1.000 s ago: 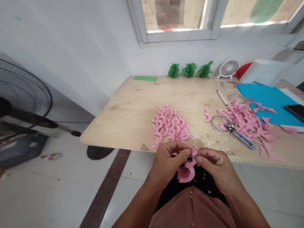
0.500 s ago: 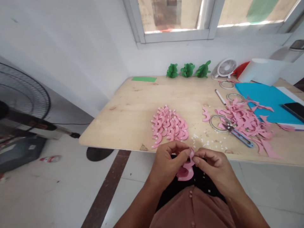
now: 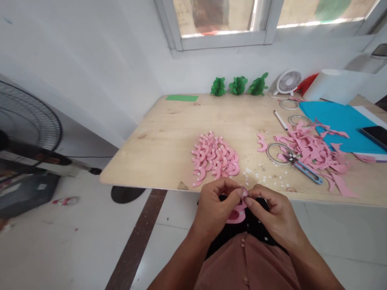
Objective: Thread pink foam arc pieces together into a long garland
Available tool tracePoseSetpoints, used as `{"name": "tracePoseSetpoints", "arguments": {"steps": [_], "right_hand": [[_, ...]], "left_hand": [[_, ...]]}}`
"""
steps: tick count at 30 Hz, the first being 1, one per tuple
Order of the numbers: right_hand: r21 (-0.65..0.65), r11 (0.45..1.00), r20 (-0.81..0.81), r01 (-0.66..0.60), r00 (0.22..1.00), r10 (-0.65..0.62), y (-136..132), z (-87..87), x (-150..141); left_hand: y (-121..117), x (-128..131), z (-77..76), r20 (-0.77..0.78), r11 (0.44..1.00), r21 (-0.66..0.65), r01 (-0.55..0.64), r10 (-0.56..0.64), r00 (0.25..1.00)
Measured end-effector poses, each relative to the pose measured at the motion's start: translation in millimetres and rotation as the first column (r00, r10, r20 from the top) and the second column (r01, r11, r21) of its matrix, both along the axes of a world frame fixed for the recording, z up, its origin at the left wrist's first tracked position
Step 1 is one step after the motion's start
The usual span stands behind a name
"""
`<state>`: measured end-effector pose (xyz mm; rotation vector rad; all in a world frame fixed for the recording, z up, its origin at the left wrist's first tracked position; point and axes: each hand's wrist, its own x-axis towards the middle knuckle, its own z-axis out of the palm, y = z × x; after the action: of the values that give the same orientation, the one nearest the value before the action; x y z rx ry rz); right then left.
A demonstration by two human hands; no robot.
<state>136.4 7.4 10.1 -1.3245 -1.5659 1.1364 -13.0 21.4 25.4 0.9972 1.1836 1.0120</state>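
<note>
Over my lap, just in front of the table's near edge, my left hand (image 3: 218, 203) pinches a curved pink paper piece (image 3: 237, 216) that hangs below its fingers. My right hand (image 3: 270, 207) meets it at the top of the piece, thumb and forefinger pinched together at its edge. Whether a small bit of tape sits between those fingertips is too small to tell. Beyond the hands lies a pile of curved pink paper pieces (image 3: 213, 156) bearing small white squares. White paper bits (image 3: 263, 177) are scattered on the wood to its right.
On the right of the table (image 3: 169, 133) are blue-handled snips (image 3: 306, 170), a tape roll (image 3: 278, 154), pink scraps (image 3: 317, 151), a marker (image 3: 280, 120), blue sheets (image 3: 338, 121) and a phone (image 3: 376, 136). Green paper shapes (image 3: 238, 85) and a small fan (image 3: 288, 82) stand along the wall.
Both hands stay pinched at the top of the pink piece, with only slight finger movement. The hanging part shows a little less below my left hand. The view has tilted slightly.
</note>
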Motion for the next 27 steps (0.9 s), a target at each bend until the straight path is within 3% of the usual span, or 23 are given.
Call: {"name": "tracePoseSetpoints", "arguments": {"steps": [4,7,10,14,27], "right_hand": [[-0.135,0.989,-0.178,-0.063,0.983,0.038,0.9,0.5,1.0],[-0.247,0.957,-0.364,-0.154,0.93,0.056,0.1,0.6,1.2],[-0.302,0.928,-0.489,-0.218,0.871,0.045,-1.1,-0.9,1.0],[-0.338,0.911,-0.541,-0.239,0.841,0.02,-0.8,-3.5,0.8],[-0.321,0.925,-0.484,-0.202,0.875,0.023,2.0,-2.7,-2.4]], "left_hand": [[-0.6,-4.7,-1.5,0.215,0.994,-0.069,0.085,-0.068,0.974],[2.0,-10.1,-4.2,0.402,0.968,-0.097,0.233,-0.176,0.899],[5.8,-13.1,-7.3,0.491,0.939,-0.101,0.33,-0.241,0.837],[8.7,-12.7,-9.0,0.515,0.934,-0.105,0.341,-0.242,0.822],[10.2,-14.0,-11.1,0.46,0.941,-0.101,0.323,-0.244,0.854]]}}
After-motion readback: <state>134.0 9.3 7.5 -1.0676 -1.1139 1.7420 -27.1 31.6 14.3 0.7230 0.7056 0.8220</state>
